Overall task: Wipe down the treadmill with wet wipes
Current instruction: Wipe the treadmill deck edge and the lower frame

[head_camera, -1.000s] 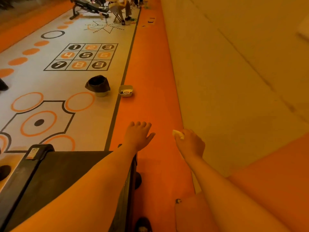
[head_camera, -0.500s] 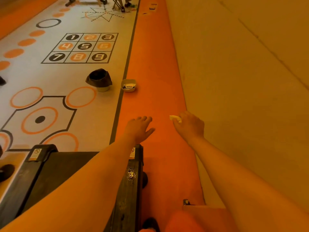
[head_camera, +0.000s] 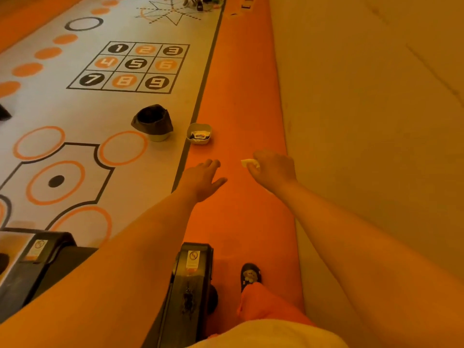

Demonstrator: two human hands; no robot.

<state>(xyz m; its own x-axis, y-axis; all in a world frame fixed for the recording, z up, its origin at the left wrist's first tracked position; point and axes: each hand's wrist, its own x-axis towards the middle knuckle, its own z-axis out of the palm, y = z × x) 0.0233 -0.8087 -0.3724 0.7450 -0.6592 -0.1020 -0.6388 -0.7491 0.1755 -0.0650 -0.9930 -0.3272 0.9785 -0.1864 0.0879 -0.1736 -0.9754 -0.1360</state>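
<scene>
The right hand (head_camera: 273, 170) pinches a crumpled wet wipe (head_camera: 249, 163) above the orange floor strip (head_camera: 241, 101); the left hand (head_camera: 202, 178) reaches forward, fingers spread, holding nothing. The treadmill (head_camera: 192, 280) sits below.

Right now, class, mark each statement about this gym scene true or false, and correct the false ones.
1. The right hand pinches a pale wipe. True.
2. The left hand grips the treadmill rail. False: it is open in the air beyond the rail, holding nothing.
3. The bag-lined bin stands on the orange strip. False: it stands on the pale patterned floor, left of the strip.
4. The small tub sits right of the bin. True.
</scene>
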